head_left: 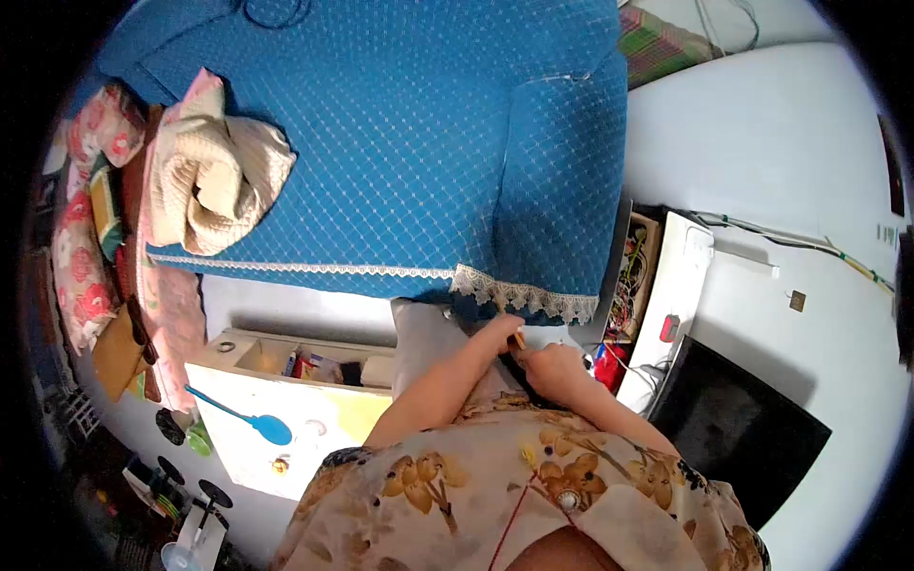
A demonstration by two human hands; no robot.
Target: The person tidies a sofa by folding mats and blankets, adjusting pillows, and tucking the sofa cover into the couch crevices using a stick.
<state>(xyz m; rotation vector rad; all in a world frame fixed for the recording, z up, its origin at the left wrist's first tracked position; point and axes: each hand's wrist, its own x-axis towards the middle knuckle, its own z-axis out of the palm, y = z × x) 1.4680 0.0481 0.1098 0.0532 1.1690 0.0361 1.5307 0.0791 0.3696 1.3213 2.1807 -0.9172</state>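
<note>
Both of my hands are close together in front of my body, just below the lace-trimmed edge of a blue patterned cover [381, 143]. My left hand [502, 335] is closed round a thin wooden stick [516, 339], whose light brown length shows between the two hands. Beside it, to the right, my right hand [555, 369] is also closed, at the lower end of the stick. The stick's upper end reaches toward the white lace [524, 295]; whether it touches the lace cannot be made out.
A crumpled cream cloth [214, 186] lies on the cover's left part. At lower left stands a white drawer unit [286, 419] with a blue brush [270, 429]. A black screen [738, 428] and a white cabinet [681, 276] are at right. A grey cushion [424, 338] is near my left arm.
</note>
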